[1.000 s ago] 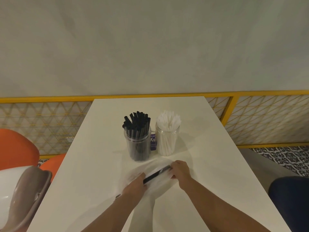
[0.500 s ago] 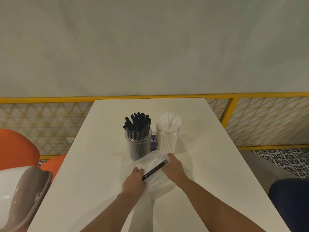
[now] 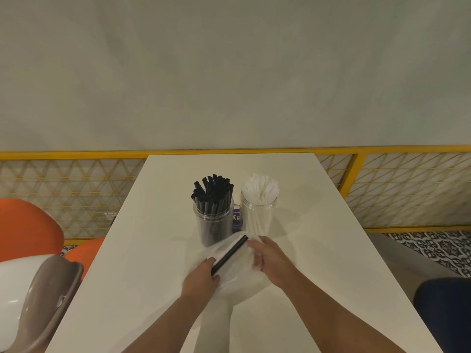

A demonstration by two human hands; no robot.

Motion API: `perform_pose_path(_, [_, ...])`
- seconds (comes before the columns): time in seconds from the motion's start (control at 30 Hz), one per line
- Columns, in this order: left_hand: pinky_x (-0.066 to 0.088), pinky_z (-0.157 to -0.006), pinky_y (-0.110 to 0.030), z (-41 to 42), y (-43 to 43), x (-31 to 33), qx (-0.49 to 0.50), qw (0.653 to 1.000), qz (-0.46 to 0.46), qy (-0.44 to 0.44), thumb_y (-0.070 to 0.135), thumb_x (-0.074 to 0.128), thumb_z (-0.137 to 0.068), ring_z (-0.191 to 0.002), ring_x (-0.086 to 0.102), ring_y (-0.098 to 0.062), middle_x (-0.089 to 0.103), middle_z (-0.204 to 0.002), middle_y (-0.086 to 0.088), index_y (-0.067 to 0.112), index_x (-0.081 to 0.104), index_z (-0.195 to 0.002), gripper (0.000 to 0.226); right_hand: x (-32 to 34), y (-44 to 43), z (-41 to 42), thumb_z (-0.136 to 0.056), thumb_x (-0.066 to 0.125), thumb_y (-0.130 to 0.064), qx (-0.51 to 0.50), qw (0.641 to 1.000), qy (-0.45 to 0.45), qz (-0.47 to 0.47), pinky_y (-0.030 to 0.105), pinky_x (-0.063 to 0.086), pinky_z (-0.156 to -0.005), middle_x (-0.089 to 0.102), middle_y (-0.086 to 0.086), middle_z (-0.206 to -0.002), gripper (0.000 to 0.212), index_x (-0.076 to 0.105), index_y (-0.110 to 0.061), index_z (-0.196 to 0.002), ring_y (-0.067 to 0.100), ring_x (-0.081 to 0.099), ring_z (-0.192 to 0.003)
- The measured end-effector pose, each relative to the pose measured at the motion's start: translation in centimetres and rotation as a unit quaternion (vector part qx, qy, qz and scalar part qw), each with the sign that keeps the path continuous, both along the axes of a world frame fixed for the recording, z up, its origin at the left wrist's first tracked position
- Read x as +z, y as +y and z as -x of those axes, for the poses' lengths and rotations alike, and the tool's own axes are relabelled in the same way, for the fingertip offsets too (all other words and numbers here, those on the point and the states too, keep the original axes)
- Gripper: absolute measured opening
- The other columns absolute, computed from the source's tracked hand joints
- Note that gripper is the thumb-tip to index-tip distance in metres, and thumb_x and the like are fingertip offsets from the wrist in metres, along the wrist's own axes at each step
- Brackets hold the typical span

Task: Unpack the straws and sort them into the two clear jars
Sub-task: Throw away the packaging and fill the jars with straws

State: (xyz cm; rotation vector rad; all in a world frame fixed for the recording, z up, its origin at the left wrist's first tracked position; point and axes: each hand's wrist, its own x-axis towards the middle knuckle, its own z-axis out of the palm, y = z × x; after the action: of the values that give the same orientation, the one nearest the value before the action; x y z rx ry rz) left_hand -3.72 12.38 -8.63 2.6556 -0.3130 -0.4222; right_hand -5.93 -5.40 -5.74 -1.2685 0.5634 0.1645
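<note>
Two clear jars stand mid-table: the left jar (image 3: pixel 213 220) is full of black straws, the right jar (image 3: pixel 258 215) full of white straws. In front of them lies a clear plastic bag (image 3: pixel 237 273) with a black straw (image 3: pixel 230 254) lying diagonally inside it. My left hand (image 3: pixel 201 278) grips the bag at the straw's near end. My right hand (image 3: pixel 270 258) holds the bag's right side, fingers curled into the plastic. Both hands sit just in front of the jars.
A small purple-labelled item (image 3: pixel 236 219) stands between the jars. The white table (image 3: pixel 142 250) runs to a yellow mesh railing (image 3: pixel 76 189) at the back. Orange chairs (image 3: pixel 28 228) and a grey-white seat (image 3: pixel 38 299) sit left; a dark seat (image 3: pixel 446 309) sits right.
Both hands and the bag have shifted slightly away from me toward the jars. The black straw has tilted more upright, and my right hand has slid to the bag's right side.
</note>
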Motion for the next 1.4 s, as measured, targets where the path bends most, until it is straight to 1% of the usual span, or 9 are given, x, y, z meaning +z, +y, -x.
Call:
perform_pose_path(0.1, [0.043, -0.084, -0.029, -0.2, -0.3, 0.4, 0.004, 1.0, 0.0, -0.011, 0.018, 0.047, -0.089, -0.105, 0.055, -0.023, 0.053, -0.107, -0.003, 0.018, 0.053, -0.107, 0.019, 0.9, 1.0, 0.3, -0.074, 0.075, -0.015, 0.082, 0.986, -0.004, 0.147, 0.018, 0.042, -0.055, 0.058, -0.002, -0.085, 0.042, 0.052, -0.014, -0.109, 0.01, 0.056, -0.072])
perform_pose_path(0.23, [0.042, -0.08, -0.027, 0.1, -0.8, 0.7, -0.008, 0.999, 0.028, -0.017, 0.016, 0.047, -0.089, -0.1, 0.055, -0.022, 0.053, -0.105, -0.003, 0.015, 0.053, -0.107, 0.019, 0.5, 1.5, -0.1, -0.088, 0.051, -0.007, 0.032, 0.94, -0.021, 0.34, 0.017, 0.034, -0.051, 0.048, -0.001, -0.073, 0.007, 0.045, -0.011, -0.085, 0.009, 0.044, -0.061])
perform_pose_path(0.4, [0.045, -0.07, -0.022, 0.2, -0.2, 1.1, -0.009, 0.988, 0.157, -0.001, 0.015, 0.057, -0.085, -0.08, 0.058, -0.017, 0.061, -0.086, 0.002, 0.019, 0.06, -0.092, 0.009, -0.2, 0.3, -0.3, -0.092, 0.037, -0.006, 0.002, 0.937, 0.051, 0.346, 0.023, 0.033, -0.052, 0.046, 0.001, -0.07, 0.015, 0.043, -0.008, -0.078, 0.012, 0.04, -0.058])
perform_pose_path(0.53, [0.051, -0.07, -0.024, -0.2, -0.3, 2.4, 0.008, 0.956, 0.285, 0.063, 0.011, 0.064, -0.083, -0.066, 0.059, -0.009, 0.065, -0.077, 0.003, 0.022, 0.064, -0.08, 0.011, 0.0, -0.2, -0.2, -0.091, 0.039, -0.008, 0.114, 0.897, 0.115, 0.411, 0.03, 0.044, -0.074, 0.058, 0.011, -0.11, 0.027, 0.056, -0.002, -0.111, 0.025, 0.055, -0.094])
perform_pose_path(0.67, [0.053, -0.07, -0.028, -0.9, -0.8, 4.4, -0.041, 0.915, 0.366, 0.167, 0.002, 0.064, -0.084, -0.064, 0.06, -0.013, 0.066, -0.075, 0.0, 0.01, 0.064, -0.08, 0.01, 0.2, -0.9, -0.2, -0.09, 0.041, -0.009, 0.139, 0.889, 0.146, 0.411, 0.024, 0.04, -0.056, 0.055, 0.011, -0.102, 0.023, 0.056, -0.002, -0.106, 0.022, 0.048, -0.083])
perform_pose_path(0.8, [0.051, -0.082, -0.025, -1.9, -0.3, 6.0, -0.084, 0.917, 0.312, 0.235, 0.018, 0.071, -0.082, -0.076, 0.066, -0.011, 0.072, -0.088, -0.004, 0.018, 0.069, -0.083, 0.002, 0.9, -2.0, -0.3, -0.088, 0.038, -0.013, 0.048, 0.932, 0.186, 0.308, 0.02, 0.036, -0.049, 0.052, 0.006, -0.069, 0.018, 0.051, -0.009, -0.076, 0.019, 0.047, -0.054])
perform_pose_path(0.9, [0.049, -0.091, -0.025, -2.7, 0.6, 6.2, -0.073, 0.93, 0.26, 0.248, 0.037, 0.077, -0.069, -0.096, 0.067, -0.016, 0.072, -0.106, -0.008, 0.022, 0.072, -0.092, 0.029, 1.1, -3.0, -0.4, -0.09, 0.04, -0.013, -0.004, 0.947, 0.164, 0.277, 0.024, 0.036, -0.056, 0.048, 0.003, -0.064, 0.021, 0.048, -0.012, -0.071, 0.015, 0.043, -0.053])
perform_pose_path(1.13, [0.047, -0.077, -0.011, -3.0, 0.7, 6.4, -0.094, 0.935, 0.227, 0.256, 0.022, 0.072, -0.082, -0.085, 0.065, -0.002, 0.071, -0.092, 0.009, 0.022, 0.071, -0.09, 0.008, 0.4, -3.0, -0.6, -0.084, 0.046, -0.008, -0.097, 0.961, 0.165, 0.199, 0.024, 0.03, -0.051, 0.048, 0.007, -0.064, 0.015, 0.053, -0.006, -0.07, 0.02, 0.041, -0.054])
perform_pose_path(1.4, [0.04, -0.058, -0.01, -3.6, 0.5, 6.4, -0.131, 0.974, 0.074, 0.17, 0.018, 0.062, -0.086, -0.073, 0.054, -0.01, 0.055, -0.069, 0.009, 0.019, 0.063, -0.091, 0.005, 3.0, -1.6, -0.2, -0.061, 0.037, -0.014, -0.137, 0.965, -0.041, 0.218, 0.023, 0.031, -0.05, 0.047, 0.005, -0.062, 0.019, 0.053, -0.007, -0.069, 0.019, 0.04, -0.057])
